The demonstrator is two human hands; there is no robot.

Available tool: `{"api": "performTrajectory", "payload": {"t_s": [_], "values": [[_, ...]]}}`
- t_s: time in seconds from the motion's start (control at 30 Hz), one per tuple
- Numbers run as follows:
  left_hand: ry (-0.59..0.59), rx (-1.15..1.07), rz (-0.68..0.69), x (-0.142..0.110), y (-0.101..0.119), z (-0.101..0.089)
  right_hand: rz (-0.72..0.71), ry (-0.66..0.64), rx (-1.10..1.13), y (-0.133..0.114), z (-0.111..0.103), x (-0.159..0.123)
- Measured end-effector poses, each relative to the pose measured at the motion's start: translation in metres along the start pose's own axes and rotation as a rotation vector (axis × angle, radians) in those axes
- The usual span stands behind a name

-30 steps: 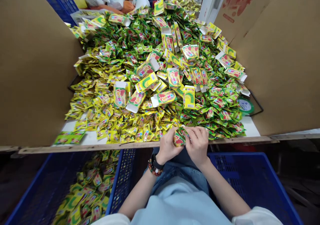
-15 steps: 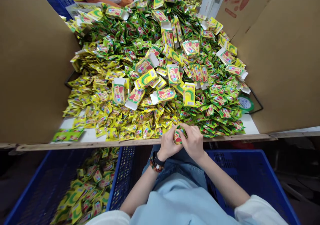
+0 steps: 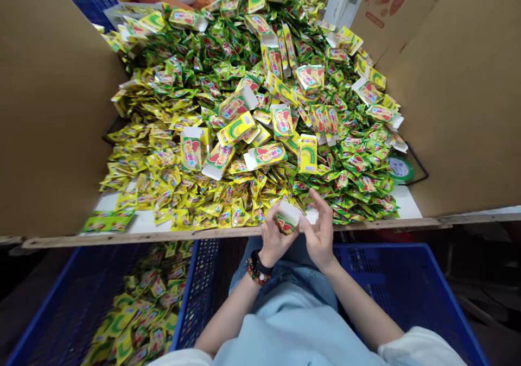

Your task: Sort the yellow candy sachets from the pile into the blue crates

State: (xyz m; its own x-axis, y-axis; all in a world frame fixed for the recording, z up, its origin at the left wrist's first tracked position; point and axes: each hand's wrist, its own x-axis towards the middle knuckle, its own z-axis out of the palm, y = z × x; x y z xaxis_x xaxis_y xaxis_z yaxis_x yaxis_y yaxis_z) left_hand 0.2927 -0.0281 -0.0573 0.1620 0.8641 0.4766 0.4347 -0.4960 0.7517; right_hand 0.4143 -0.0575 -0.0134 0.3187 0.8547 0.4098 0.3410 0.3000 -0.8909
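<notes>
My left hand grips a small printed carton just over the table's front edge. Red and green print shows on its side, and its white inner flaps stand unfolded at the top. Close on the right, my right hand has its thumb at the carton's edge and its index finger raised. A white flap shows between that thumb and the other fingers. What the carton contains is hidden. Beyond both hands lie heaped yellow sachets and green sachets, with several similar cartons on top.
Cardboard walls flank the heap on both sides. A wooden strip edges the table. Below left, a blue crate holds filled-looking packs; another blue crate stands below right. A green tape roll lies at the right.
The carton's top now shows unfolded white flaps. My right hand has shifted slightly right, its fingers more spread; my left hand still holds the carton.
</notes>
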Motion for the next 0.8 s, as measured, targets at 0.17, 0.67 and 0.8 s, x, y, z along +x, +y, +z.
{"api": "performTrajectory", "payload": {"t_s": [0.17,0.67,0.8], "values": [[-0.028,0.042,0.081,-0.002,-0.008,0.004,0.289,-0.134,0.349,0.008,0.011,0.001],[-0.106,0.012,0.049,-0.001,-0.001,-0.004,0.078,-0.162,0.13,0.002,0.014,0.001],[-0.048,0.001,0.083,0.0,-0.001,0.004,-0.155,-0.268,0.103,0.009,0.012,-0.003]]}}
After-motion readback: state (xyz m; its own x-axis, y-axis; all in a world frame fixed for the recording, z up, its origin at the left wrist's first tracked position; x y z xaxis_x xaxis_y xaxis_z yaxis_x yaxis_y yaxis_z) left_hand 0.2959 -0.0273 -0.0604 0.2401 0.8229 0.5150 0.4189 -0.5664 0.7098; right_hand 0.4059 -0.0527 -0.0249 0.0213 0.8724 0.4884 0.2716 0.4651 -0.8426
